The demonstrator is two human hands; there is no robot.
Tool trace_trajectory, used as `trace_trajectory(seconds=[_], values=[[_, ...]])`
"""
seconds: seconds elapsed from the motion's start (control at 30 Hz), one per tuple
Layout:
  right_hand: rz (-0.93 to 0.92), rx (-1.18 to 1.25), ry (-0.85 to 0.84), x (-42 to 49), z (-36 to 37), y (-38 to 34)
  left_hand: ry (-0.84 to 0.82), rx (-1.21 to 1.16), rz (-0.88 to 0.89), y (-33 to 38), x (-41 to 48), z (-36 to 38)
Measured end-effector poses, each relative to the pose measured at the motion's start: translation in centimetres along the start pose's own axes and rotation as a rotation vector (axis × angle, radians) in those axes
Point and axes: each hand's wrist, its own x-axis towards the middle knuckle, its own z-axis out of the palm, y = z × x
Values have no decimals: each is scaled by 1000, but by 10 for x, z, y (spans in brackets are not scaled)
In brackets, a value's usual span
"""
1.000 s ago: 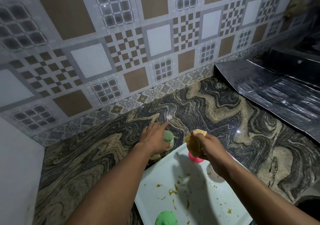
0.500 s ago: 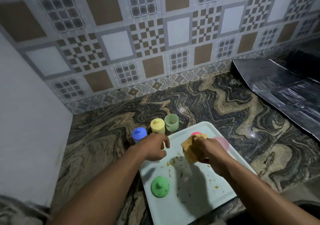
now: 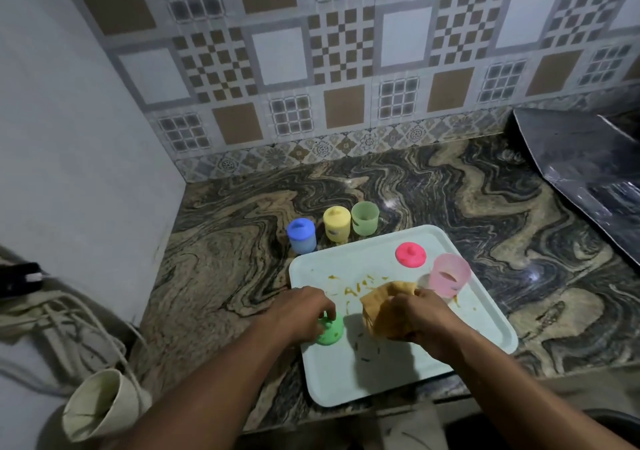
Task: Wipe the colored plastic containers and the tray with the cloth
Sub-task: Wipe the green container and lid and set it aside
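A pale tray (image 3: 485, 314) smeared with yellow food bits lies on the marble counter. My left hand (image 3: 303, 311) grips the green lid (image 3: 330, 333) at the tray's near left. My right hand (image 3: 419, 321) holds a bunched yellow-brown cloth (image 3: 381, 302) over the tray's middle. A pink lid (image 3: 410, 253) and an open pink container (image 3: 448, 274) sit at the tray's far right. Beyond the tray's far edge stand a lidded blue container (image 3: 302, 235), a lidded yellow container (image 3: 336, 223) and an open green container (image 3: 364, 218).
A marble counter (image 3: 450, 193) runs to a tiled back wall, with a white wall at left. A dark foil-like sheet (image 3: 581, 176) lies at the right. Off the counter's left edge are cords (image 3: 69, 314) and a cream cone-shaped object (image 3: 100, 404).
My left hand left the green container and came back to close on the green lid. The right hand with the cloth drew nearer, off the pink lid. The view tilted down and left.
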Motion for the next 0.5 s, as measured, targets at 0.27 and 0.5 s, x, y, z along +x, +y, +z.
trace_trajectory(seconds=[0.27, 0.5], values=[[-104, -91, 4, -4, -2, 3, 97, 109, 92, -1, 7, 6], [-648, -623, 203, 9, 12, -12, 511, 30, 306, -3, 30, -26]])
